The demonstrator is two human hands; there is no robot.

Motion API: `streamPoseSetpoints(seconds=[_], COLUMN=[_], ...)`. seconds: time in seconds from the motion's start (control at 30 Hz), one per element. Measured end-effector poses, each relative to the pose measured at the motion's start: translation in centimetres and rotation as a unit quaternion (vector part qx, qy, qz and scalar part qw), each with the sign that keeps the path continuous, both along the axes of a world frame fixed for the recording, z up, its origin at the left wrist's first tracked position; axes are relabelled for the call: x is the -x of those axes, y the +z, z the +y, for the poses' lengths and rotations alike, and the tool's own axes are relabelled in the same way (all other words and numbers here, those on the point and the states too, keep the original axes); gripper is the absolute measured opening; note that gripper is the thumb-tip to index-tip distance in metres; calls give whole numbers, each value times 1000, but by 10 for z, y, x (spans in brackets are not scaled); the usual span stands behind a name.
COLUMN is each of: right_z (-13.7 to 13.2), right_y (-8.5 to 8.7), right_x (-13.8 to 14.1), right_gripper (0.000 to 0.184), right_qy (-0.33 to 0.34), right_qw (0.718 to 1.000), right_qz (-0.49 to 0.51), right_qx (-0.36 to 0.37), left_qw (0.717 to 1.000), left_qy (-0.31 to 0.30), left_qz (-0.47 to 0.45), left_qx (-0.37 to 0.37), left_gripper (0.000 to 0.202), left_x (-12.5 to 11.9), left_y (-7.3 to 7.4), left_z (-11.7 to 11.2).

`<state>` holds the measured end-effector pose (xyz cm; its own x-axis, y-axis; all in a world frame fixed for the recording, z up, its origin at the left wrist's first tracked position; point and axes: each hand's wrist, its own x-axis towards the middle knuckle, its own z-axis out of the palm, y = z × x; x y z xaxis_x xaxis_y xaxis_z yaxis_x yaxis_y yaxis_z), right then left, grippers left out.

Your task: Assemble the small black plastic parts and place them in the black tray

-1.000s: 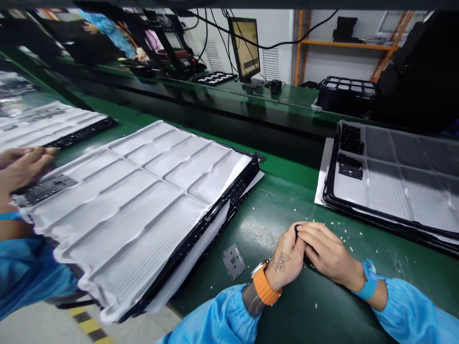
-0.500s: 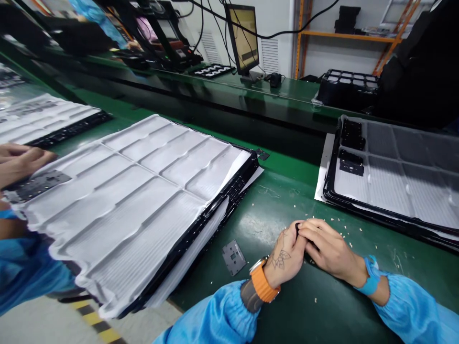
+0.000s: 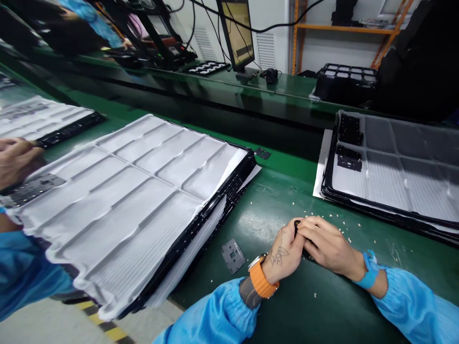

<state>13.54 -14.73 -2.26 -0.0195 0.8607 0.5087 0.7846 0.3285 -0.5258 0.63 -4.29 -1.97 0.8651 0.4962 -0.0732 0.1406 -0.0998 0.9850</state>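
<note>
Small black part (image 3: 296, 228) sits pinched between your left hand (image 3: 281, 253) and right hand (image 3: 332, 246), fingers (image 3: 315, 234) clamped on it, over the near side of the green bench (image 3: 287, 310). A slip could drop it among the pale crumbs (image 3: 346, 222). Only its dark edge shows.

The left hand (image 3: 281, 253) and right hand (image 3: 332, 246) rest close together, touching, with the right fingers (image 3: 313, 230) curled over the left fingertips. Both forearms angle inward from blue sleeves (image 3: 211, 310). The left wrist (image 3: 267, 270) wears an orange-strapped watch (image 3: 263, 278); the right wrist (image 3: 358, 267) wears a blue band (image 3: 369, 273).
</note>
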Motion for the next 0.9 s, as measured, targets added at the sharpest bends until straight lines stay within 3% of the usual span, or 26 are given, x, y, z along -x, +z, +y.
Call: streamPoseSetpoints(seconds=[0.1, 0.2, 0.3, 0.37, 0.43, 0.67, 0.83, 0.9], right_z=[0, 0, -1, 0, 1, 3, 2, 3], right_y=[-2, 1, 3, 2, -1, -10, -17, -16], right_x=[-1, -3, -8, -14, -20, -24, -22, -21], right_gripper=[28, 33, 21, 10, 8, 22, 20, 24], right_qy=[-14, -26, -113, -197, -236, -171, -175, -175], right_qw=[999, 995, 981, 965, 955, 961, 901, 897], right_qz=[10, 60, 129, 159, 176, 212, 380, 387], right_qx=[-37, -76, -94, -74, -35, 47, 117, 126], left_qw=[997, 979, 955, 952, 952, 948, 947, 948], left_qy=[-1, 0, 35, 70, 99, 115, 120, 116], left_qz=[-26, -58, -79, -90, -102, -115, -116, -113], left_qx=[69, 196, 283, 285, 273, 273, 276, 276], left_gripper=[23, 28, 33, 34, 34, 32, 32, 31], left_x=[-2, -3, -3, -3, -3, -3, -3, -3], left_y=[3, 3, 2, 2, 2, 2, 1, 1], left_z=[0, -1, 2, 5, 9, 12, 11, 10])
